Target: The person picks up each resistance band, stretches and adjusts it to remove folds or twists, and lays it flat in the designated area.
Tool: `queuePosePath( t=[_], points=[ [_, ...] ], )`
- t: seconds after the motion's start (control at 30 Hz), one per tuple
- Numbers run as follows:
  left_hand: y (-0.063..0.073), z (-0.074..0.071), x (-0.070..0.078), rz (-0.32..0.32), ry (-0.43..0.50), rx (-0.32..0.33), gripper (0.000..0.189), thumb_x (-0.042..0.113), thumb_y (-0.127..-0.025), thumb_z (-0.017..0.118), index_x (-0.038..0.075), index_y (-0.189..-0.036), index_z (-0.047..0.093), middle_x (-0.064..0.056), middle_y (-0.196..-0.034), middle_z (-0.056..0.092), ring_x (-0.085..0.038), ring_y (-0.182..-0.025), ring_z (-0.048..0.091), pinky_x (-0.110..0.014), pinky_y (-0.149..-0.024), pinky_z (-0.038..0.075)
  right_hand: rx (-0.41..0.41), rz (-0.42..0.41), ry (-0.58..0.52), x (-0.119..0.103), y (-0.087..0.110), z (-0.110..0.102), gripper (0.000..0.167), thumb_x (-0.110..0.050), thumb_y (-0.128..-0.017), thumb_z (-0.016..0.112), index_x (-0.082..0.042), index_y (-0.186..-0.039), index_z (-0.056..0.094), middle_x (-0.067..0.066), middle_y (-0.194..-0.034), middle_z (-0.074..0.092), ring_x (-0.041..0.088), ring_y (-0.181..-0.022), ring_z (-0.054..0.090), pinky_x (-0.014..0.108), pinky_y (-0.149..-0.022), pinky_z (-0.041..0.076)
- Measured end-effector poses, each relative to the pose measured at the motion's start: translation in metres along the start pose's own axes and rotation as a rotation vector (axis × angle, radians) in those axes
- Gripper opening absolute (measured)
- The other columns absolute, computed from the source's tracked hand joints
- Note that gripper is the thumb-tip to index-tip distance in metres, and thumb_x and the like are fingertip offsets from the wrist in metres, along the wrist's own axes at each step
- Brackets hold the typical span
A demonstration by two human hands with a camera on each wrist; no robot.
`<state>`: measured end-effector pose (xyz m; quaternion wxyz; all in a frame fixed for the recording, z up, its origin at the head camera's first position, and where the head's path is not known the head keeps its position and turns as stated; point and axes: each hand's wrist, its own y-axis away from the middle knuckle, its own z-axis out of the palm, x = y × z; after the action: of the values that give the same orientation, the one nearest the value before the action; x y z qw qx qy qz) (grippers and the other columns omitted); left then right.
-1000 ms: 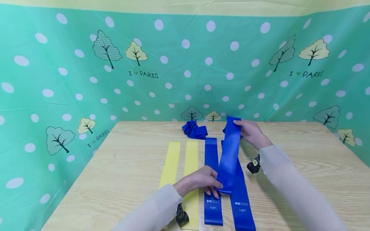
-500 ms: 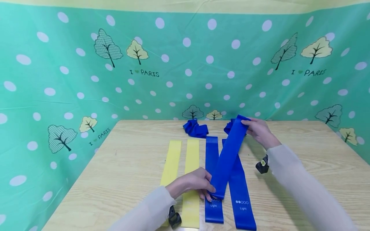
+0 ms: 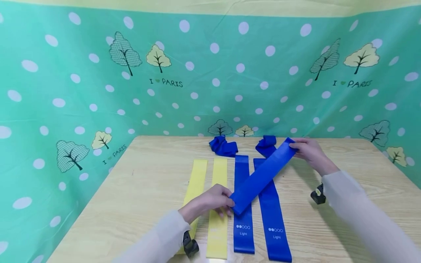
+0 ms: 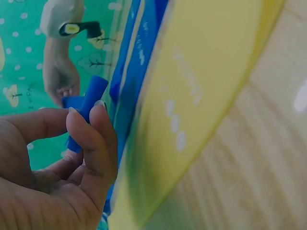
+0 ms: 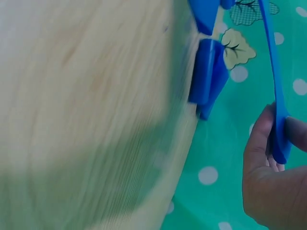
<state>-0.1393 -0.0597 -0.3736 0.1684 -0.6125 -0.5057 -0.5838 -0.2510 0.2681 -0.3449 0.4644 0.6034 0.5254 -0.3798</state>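
A flat blue resistance band (image 3: 263,175) is stretched slantwise between both hands, above two other blue bands. My left hand (image 3: 212,200) pinches its lower left end; the left wrist view shows the looped end of the band (image 4: 93,98) between thumb and fingers. My right hand (image 3: 309,151) pinches the upper right end, and in the right wrist view the thumb presses the band (image 5: 279,139) against the fingers. Beneath lie a blue band marked "Light" (image 3: 243,237) and a second blue "Light" band (image 3: 277,237), partly covered by the held one.
Left of the blue bands lie two yellow bands, the nearer yellow band (image 3: 217,241) and the outer yellow band (image 3: 196,179). At the table's back sit a crumpled blue band (image 3: 223,147) and another folded blue band (image 3: 267,145). A green patterned cloth (image 3: 184,117) hangs behind the wooden table (image 3: 131,204).
The held band has swung from nearly upright to a slant. My right hand has moved right and slightly down, my left hand leftward and slightly up. The folded band at the back is now uncovered.
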Motion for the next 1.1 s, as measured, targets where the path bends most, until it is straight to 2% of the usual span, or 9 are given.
queuePosePath(
  t=[0.07,0.13,0.27,0.33,0.5,0.63,0.73,0.93,1.1],
  points=[
    [0.002,-0.003,0.003,0.001,0.011,0.009,0.007,0.003,-0.088,0.059,-0.001,-0.084,0.062,-0.008,-0.072,0.067,-0.013,-0.056,0.06,-0.02,-0.044,0.046,-0.01,-0.013,0.06,0.003,0.003,-0.005,0.053,-0.017,-0.098,0.049,0.013,-0.138,0.032,0.012,-0.116,0.051,-0.007,-0.074,0.057,0.016,-0.074,0.054],
    [0.004,-0.005,0.005,0.014,0.027,0.017,0.008,0.003,-0.089,0.057,0.0,-0.082,0.06,-0.008,-0.073,0.067,-0.013,-0.056,0.061,-0.021,-0.044,0.047,-0.026,-0.025,0.084,0.005,0.006,-0.011,0.044,-0.015,-0.098,0.048,0.013,-0.131,0.037,0.005,-0.102,0.055,-0.004,-0.072,0.058,0.017,-0.071,0.054],
    [0.008,-0.01,0.01,0.032,0.045,0.046,0.007,0.002,-0.09,0.055,0.0,-0.084,0.057,-0.013,-0.075,0.066,-0.013,-0.056,0.062,-0.023,-0.045,0.05,-0.055,-0.03,0.076,0.008,0.011,-0.021,0.027,-0.011,-0.098,0.048,0.008,-0.116,0.042,-0.008,-0.082,0.054,0.0,-0.064,0.057,0.018,-0.064,0.054],
    [0.01,-0.012,0.012,0.039,0.045,0.072,0.004,0.002,-0.09,0.055,-0.002,-0.092,0.056,-0.016,-0.077,0.067,-0.013,-0.056,0.061,-0.023,-0.045,0.05,-0.07,-0.024,0.063,0.01,0.013,-0.025,0.023,-0.009,-0.098,0.048,0.006,-0.112,0.041,-0.007,-0.082,0.053,0.0,-0.063,0.057,0.018,-0.063,0.053],
    [0.015,-0.017,0.016,0.073,0.063,0.122,0.026,0.001,-0.09,0.055,-0.003,-0.115,0.051,-0.023,-0.084,0.069,-0.014,-0.056,0.059,-0.023,-0.047,0.049,-0.107,-0.042,0.024,0.014,0.02,-0.034,0.018,-0.008,-0.097,0.048,0.002,-0.108,0.038,-0.002,-0.085,0.053,0.001,-0.066,0.059,0.017,-0.064,0.054],
    [0.018,-0.02,0.02,0.128,0.097,0.135,0.034,-0.001,-0.09,0.053,0.0,-0.123,0.045,-0.024,-0.081,0.067,-0.015,-0.055,0.059,-0.025,-0.049,0.049,-0.142,-0.086,-0.134,0.018,0.027,-0.039,0.004,-0.005,-0.095,0.054,-0.005,-0.099,0.052,-0.003,-0.085,0.057,0.005,-0.067,0.062,0.018,-0.064,0.054],
    [0.018,-0.023,0.022,0.165,0.146,0.153,0.032,-0.005,-0.087,0.05,0.002,-0.118,0.045,-0.017,-0.072,0.066,-0.014,-0.053,0.058,-0.023,-0.049,0.048,-0.171,-0.103,-0.241,0.021,0.032,-0.042,0.012,-0.005,-0.094,0.056,-0.013,-0.092,0.064,-0.006,-0.089,0.06,0.005,-0.071,0.063,0.018,-0.065,0.054],
    [0.014,-0.034,0.016,0.18,0.194,0.148,0.012,0.0,-0.09,0.049,-0.003,-0.098,0.057,-0.001,-0.068,0.061,-0.01,-0.057,0.059,-0.021,-0.053,0.047,-0.226,-0.074,-0.313,0.026,0.039,-0.048,0.02,-0.007,-0.095,0.056,-0.018,-0.094,0.073,-0.012,-0.095,0.067,0.003,-0.081,0.066,0.016,-0.071,0.054],
    [0.005,-0.043,0.008,0.162,0.288,0.156,0.024,0.002,-0.092,0.049,-0.007,-0.111,0.061,-0.007,-0.087,0.069,-0.009,-0.069,0.064,-0.022,-0.062,0.047,-0.358,-0.037,-0.379,0.033,0.043,-0.057,0.027,-0.007,-0.099,0.048,-0.018,-0.1,0.073,-0.011,-0.102,0.07,0.005,-0.091,0.068,0.017,-0.079,0.054]
  ],
)
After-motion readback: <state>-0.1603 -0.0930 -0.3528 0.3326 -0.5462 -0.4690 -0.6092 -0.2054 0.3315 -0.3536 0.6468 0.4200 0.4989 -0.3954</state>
